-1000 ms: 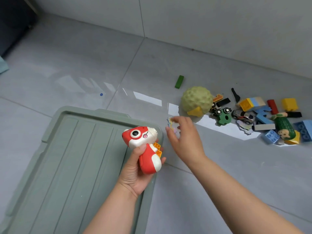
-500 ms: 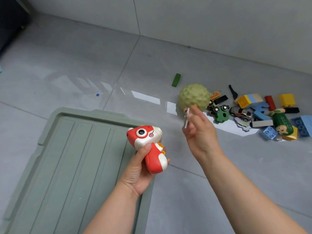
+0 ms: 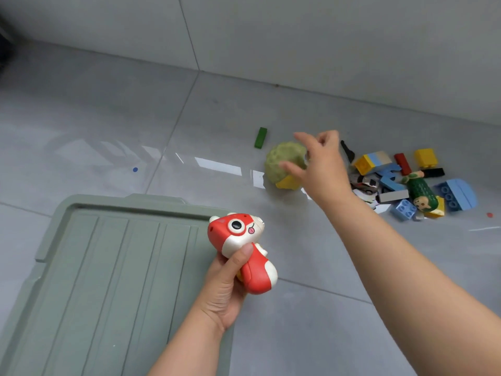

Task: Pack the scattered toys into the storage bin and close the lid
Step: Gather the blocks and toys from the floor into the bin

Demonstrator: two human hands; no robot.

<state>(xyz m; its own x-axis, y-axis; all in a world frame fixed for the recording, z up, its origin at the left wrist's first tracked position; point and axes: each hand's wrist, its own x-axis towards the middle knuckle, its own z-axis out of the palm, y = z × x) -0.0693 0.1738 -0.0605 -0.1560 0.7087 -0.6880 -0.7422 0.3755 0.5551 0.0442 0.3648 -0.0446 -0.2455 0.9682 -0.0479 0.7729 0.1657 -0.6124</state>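
The left hand (image 3: 225, 289) is clenched around a red-and-white cartoon animal toy (image 3: 244, 251), thumb on its neck, over the near corner of the sage-green bin lid (image 3: 113, 267). Beyond that grip, the right hand (image 3: 320, 164) hangs spread and empty just above the bumpy green ball (image 3: 282, 161) — the heap of building blocks (image 3: 401, 183) lies to its right.

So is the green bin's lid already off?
No, the green lid lies flat, closed, beside the left hand holding the red toy.
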